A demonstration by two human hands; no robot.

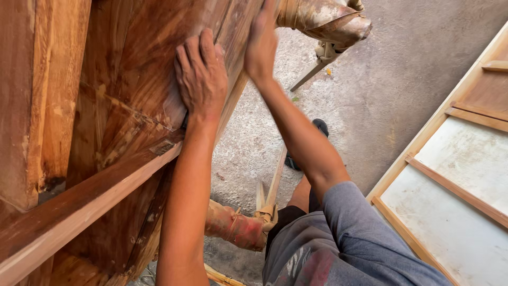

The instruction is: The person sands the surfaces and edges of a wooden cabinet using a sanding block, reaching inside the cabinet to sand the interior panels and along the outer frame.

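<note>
Hands [201, 74] [262, 45] press flat on slanting wooden panel [132, 106], lengthwise upper-right.

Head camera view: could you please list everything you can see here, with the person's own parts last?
Wooden panel: one, reddish brown, fills the left, tilted.
Wooden rail: one, lighter brown, runs across the panel's lower left.
Framed board: one, pale wood frame with whitish panels, right side on the floor.
Concrete floor: grey, centre and upper right.
Paint-stained stand top: one, brownish, top centre, with a thin leg below.
Reddish stained object: one, bottom centre beside thin wood strips; kind unclear.
Dark footwear: one, black, on the floor, centre.
Grey shirt sleeve: lower right.
Left hand: flat on the panel.
Right hand: pressed on the panel's edge.
</note>
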